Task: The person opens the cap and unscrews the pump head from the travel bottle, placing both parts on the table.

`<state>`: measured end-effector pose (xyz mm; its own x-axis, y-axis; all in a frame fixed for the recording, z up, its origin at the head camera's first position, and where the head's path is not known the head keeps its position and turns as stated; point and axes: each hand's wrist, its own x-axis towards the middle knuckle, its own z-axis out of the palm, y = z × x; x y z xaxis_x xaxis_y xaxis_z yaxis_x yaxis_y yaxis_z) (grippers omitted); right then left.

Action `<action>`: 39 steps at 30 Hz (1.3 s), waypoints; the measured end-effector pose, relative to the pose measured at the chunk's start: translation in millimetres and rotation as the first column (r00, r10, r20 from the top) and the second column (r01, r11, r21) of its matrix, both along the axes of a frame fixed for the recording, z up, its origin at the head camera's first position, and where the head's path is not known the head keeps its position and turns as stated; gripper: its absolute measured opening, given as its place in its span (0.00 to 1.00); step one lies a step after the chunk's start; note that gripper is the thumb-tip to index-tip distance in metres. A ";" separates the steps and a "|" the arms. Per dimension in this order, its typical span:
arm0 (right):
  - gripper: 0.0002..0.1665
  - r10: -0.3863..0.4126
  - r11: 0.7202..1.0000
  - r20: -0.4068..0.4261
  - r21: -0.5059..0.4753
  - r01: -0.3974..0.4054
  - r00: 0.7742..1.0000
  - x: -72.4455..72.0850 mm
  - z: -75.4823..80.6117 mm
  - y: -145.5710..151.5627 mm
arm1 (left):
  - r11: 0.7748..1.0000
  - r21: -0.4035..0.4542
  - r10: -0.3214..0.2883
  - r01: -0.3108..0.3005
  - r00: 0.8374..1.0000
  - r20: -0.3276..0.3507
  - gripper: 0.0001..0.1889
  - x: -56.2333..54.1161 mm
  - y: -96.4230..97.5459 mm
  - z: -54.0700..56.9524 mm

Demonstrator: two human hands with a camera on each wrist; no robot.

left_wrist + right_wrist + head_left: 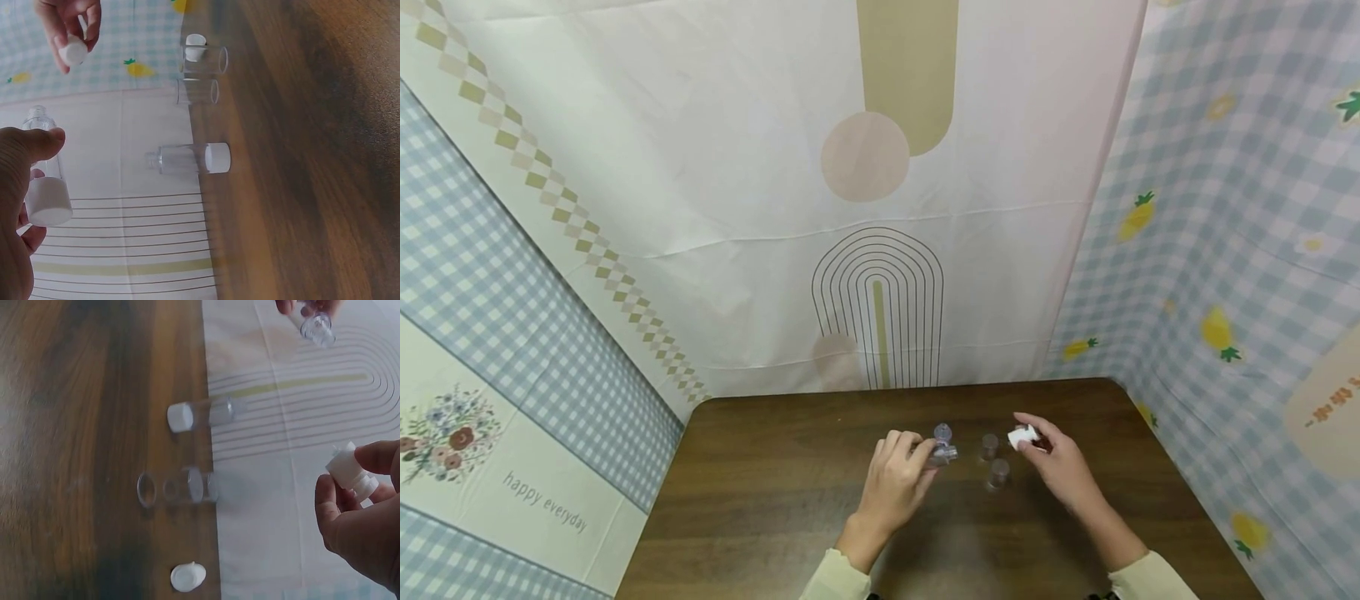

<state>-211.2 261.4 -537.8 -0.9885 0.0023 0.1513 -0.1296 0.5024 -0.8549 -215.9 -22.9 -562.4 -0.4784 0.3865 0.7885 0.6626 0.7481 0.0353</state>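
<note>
My left hand [895, 475] grips a small clear bottle [49, 201] with a white base and a bare threaded neck, tilted above the table. My right hand [1063, 467] pinches a small white pump-style top [350, 472] between thumb and fingers, off to the right of the bottle and apart from it. A second clear bottle [178, 159] with a white base stands on the table behind the held one, its neck also bare. Two clear cylindrical covers [990, 446] stand between the hands. Another white top [187, 576] lies on the table near them, beneath my right hand.
The brown wooden table [760, 500] ends at a pale patterned cloth [737, 208] hanging at the back. Checked cloths [1195, 208] hang along the sides.
</note>
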 end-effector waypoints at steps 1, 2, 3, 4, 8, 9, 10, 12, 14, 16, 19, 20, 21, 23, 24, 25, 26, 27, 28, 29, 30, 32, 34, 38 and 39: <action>0.25 -0.005 1.000 0.006 0.013 0.005 1.000 -0.4 -1.1 3.0 | 1.000 0.000 0.000 0.000 1.000 0.001 0.22 -0.1 -0.2 -0.3; 0.25 -0.010 1.000 0.013 0.025 0.010 1.000 -0.9 -1.9 6.1 | 1.000 -0.001 0.000 0.000 1.000 0.002 0.22 -0.1 -0.4 -0.6; 0.24 -0.015 0.999 0.018 0.034 0.014 1.000 -1.2 -2.7 9.0 | 1.000 -0.002 0.001 -0.001 1.000 0.005 0.22 -0.1 -0.6 -0.8; 0.24 -0.020 0.999 0.022 0.045 0.019 1.000 -1.9 -3.5 11.8 | 1.000 -0.001 0.001 -0.001 1.000 0.007 0.22 -0.1 -0.7 -0.9; 0.23 -0.051 0.995 0.053 0.092 0.046 0.997 -4.0 -6.7 22.2 | 1.000 0.001 0.003 -0.003 1.000 0.015 0.21 -0.2 -1.3 -1.5; 0.23 -0.057 0.993 0.059 0.106 0.050 0.997 -4.2 -7.6 24.4 | 1.000 0.003 0.004 -0.004 1.000 0.017 0.21 -0.3 -1.4 -1.7; 0.23 -0.063 0.991 0.062 0.125 0.055 0.996 -4.3 -8.8 26.6 | 1.000 0.004 0.004 -0.004 1.000 0.017 0.21 -0.5 -1.6 -2.0; 0.24 -0.071 0.986 0.057 0.156 0.061 0.996 -4.7 -12.1 30.2 | 1.000 0.005 0.004 -0.004 1.000 0.018 0.20 -0.6 -1.8 -2.3; 0.26 -0.073 0.983 0.047 0.173 0.064 0.996 -5.4 -16.3 33.2 | 1.000 0.007 0.004 -0.004 1.000 0.021 0.21 -0.6 -2.1 -2.6; 0.28 -0.070 0.985 0.037 0.162 0.063 0.997 -6.3 -21.0 35.3 | 1.000 0.007 0.005 -0.005 1.000 0.023 0.21 -0.4 -2.3 -2.8; 0.27 -0.076 0.990 0.035 0.126 0.071 0.996 -7.3 -27.8 37.7 | 1.000 0.010 0.005 -0.005 1.000 0.028 0.21 -0.1 -2.8 -2.7; 0.26 -0.079 0.990 0.036 0.121 0.074 0.996 -7.4 -29.9 38.4 | 1.000 0.011 0.005 -0.005 1.000 0.029 0.21 0.0 -2.9 -2.6; 0.25 -0.083 0.990 0.038 0.115 0.078 0.996 -7.5 -31.7 39.0 | 1.000 0.012 0.005 -0.006 1.000 0.031 0.21 0.2 -3.1 -2.4; 0.22 -0.099 0.987 0.040 0.134 0.093 0.994 -7.8 -35.4 40.6 | 1.000 0.013 0.006 -0.007 0.999 0.034 0.21 0.4 -3.4 -2.0; 0.21 -0.103 0.985 0.041 0.144 0.096 0.994 -7.7 -36.7 41.5 | 1.000 0.012 0.008 -0.008 0.999 0.035 0.21 0.6 -3.5 -1.9; 0.21 -0.103 0.984 0.040 0.152 0.096 0.994 -7.9 -38.1 42.5 | 1.000 0.011 0.009 -0.009 0.999 0.036 0.21 0.7 -3.7 -1.8; 0.20 -0.103 0.983 0.039 0.157 0.096 0.994 -8.0 -39.3 43.4 | 1.000 0.011 0.010 -0.010 0.999 0.036 0.21 0.8 -3.9 -1.8; 0.20 -0.104 0.982 0.039 0.161 0.096 0.994 -8.1 -40.4 44.5 | 1.000 0.010 0.010 -0.011 0.999 0.037 0.21 1.0 -4.1 -1.7; 0.20 -0.105 0.981 0.039 0.169 0.097 0.994 -8.3 -41.6 45.5 | 1.000 0.009 0.011 -0.011 0.999 0.037 0.21 1.1 -4.4 -1.7; 0.19 -0.102 0.980 0.039 0.173 0.094 0.994 -8.3 -42.5 46.6 | 1.000 0.009 0.011 -0.011 0.999 0.037 0.21 1.2 -4.6 -1.7; 0.19 -0.099 0.980 0.040 0.178 0.090 0.994 -8.4 -43.5 47.6 | 1.000 0.009 0.010 -0.011 0.999 0.037 0.21 1.2 -4.9 -1.9; 0.18 -0.095 0.975 0.037 0.204 0.086 0.995 -8.8 -46.2 49.5 | 1.000 0.009 0.010 -0.010 0.999 0.037 0.21 1.3 -5.4 -1.9; 0.17 -0.090 0.968 0.033 0.238 0.080 0.995 -9.5 -49.8 51.5 | 1.000 0.008 0.010 -0.010 0.999 0.036 0.21 1.0 -5.7 -2.2; 0.17 -0.086 0.952 0.024 0.298 0.075 0.996 -11.0 -57.2 53.9 | 1.000 0.004 0.013 -0.013 0.999 0.038 0.22 0.7 -6.1 -2.6; 0.18 -0.089 0.949 0.027 0.305 0.076 0.996 -11.3 -58.8 54.2 | 1.000 0.003 0.014 -0.014 0.999 0.038 0.22 0.6 -6.2 -2.7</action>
<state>-222.5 315.6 -596.7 -0.9921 0.0446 0.1177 -0.0453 0.7462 -0.6642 -215.3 -29.1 -565.1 -0.5131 0.3767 0.7712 0.6502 0.7571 0.0628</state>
